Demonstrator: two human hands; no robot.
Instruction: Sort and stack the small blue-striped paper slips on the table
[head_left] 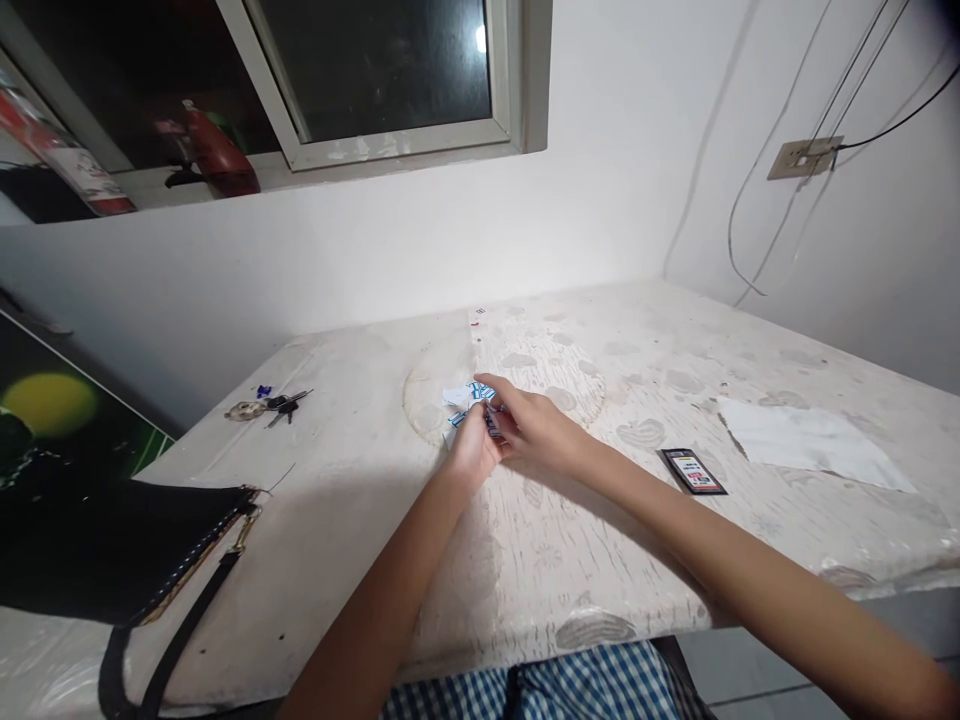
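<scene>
Both of my hands meet near the middle of the table, over a small white packet or paper with blue print (pixel 457 396). My left hand (pixel 474 446) is closed, its fingers gripping the lower part of the printed piece. From the right, my right hand (pixel 534 420) reaches in with fingers bent and pressed on the same piece. My fingers cover much of it, so its full shape is hidden. A round stain or ring shows on the tablecloth (pixel 420 400) beneath.
Keys (pixel 283 405) lie on the left, behind a black bag (pixel 112 545) with a strap. To the right are a small dark packet with a white and red label (pixel 694 471) and a torn white cloth or paper (pixel 806 440). A wall socket (pixel 804 158) with wires is at upper right.
</scene>
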